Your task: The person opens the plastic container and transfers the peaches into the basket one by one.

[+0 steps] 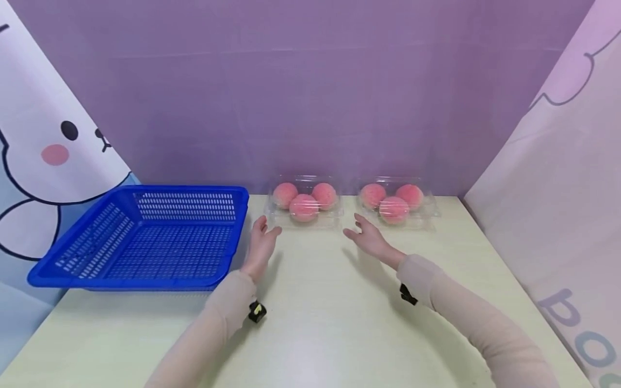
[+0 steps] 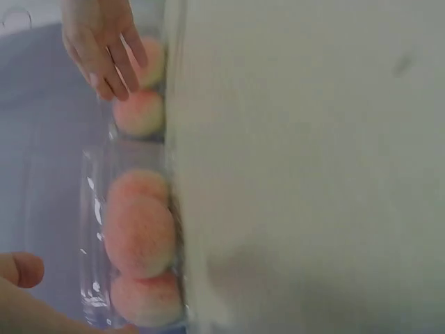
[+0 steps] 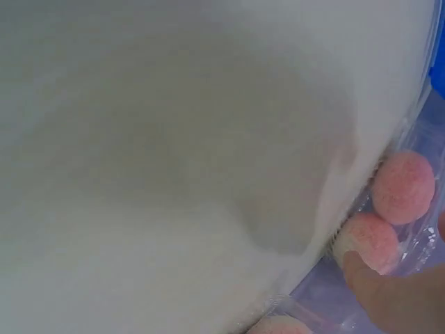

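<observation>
Two clear plastic boxes stand side by side at the back of the table, each with three pink peaches. In the head view my left hand [image 1: 262,245] is in the air just in front of the left box [image 1: 331,221], fingers relaxed and holding nothing. My right hand [image 1: 372,240] hovers before the gap between that box and the right box [image 1: 422,220], thumb and fingers apart, also with nothing in it. In the left wrist view the peaches [image 2: 140,236] of one box show beside my left fingers. The right wrist view shows my right thumb [image 3: 368,282] overlapping a peach [image 3: 403,188]'s neighbour.
A blue plastic basket [image 1: 170,283] with nothing in it stands on the left of the pale table [image 1: 310,323], close to my left hand. A purple cloth [image 1: 310,97] hangs behind the boxes, and printed cloths flank the table on both sides.
</observation>
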A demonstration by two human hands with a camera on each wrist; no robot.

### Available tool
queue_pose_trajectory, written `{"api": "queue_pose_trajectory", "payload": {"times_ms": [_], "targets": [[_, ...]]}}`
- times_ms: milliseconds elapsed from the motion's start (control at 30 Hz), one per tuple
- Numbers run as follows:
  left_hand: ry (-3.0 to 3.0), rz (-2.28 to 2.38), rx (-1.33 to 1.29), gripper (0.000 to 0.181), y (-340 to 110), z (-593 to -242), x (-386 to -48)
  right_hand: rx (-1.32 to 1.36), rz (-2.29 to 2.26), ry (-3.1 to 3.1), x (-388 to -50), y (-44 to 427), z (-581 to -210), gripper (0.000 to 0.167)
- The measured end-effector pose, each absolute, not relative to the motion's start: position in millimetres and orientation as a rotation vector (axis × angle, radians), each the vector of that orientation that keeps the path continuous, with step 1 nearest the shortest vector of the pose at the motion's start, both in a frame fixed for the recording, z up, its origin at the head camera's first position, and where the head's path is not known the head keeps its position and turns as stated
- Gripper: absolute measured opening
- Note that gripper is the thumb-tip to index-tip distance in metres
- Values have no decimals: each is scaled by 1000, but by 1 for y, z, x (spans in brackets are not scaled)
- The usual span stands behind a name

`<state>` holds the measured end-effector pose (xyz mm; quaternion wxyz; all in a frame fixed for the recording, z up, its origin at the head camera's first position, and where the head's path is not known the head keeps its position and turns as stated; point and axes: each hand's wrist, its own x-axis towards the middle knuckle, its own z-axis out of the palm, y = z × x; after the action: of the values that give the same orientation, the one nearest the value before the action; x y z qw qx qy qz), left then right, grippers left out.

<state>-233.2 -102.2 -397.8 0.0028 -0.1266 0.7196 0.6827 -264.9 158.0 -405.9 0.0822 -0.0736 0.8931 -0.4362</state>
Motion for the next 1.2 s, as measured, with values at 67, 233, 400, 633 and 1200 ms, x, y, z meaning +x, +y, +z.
{"api": "queue_pose_trajectory", "payload": {"times_ms": [67, 233, 400, 633, 1200], "targets": [[2282, 2139, -445, 68, -101, -400, -246, -199, -1303, 2658, -274, 152, -407, 71], [2378, 2112, -519, 75, -102, -411, -274, -156, -1344, 2617, -291, 142, -409, 74], [2517, 2066, -512, 74, -107, -423, -291, -95, -1551, 2447, -302, 133, -413, 74], [2380, 2201, -296, 72, -109, -431, -302, -20, -1749, 2266, -312, 124, -416, 73], [2364, 2155, -293, 70, -103, -433, -298, 47, -1804, 2245, -307, 125, -413, 76]]}}
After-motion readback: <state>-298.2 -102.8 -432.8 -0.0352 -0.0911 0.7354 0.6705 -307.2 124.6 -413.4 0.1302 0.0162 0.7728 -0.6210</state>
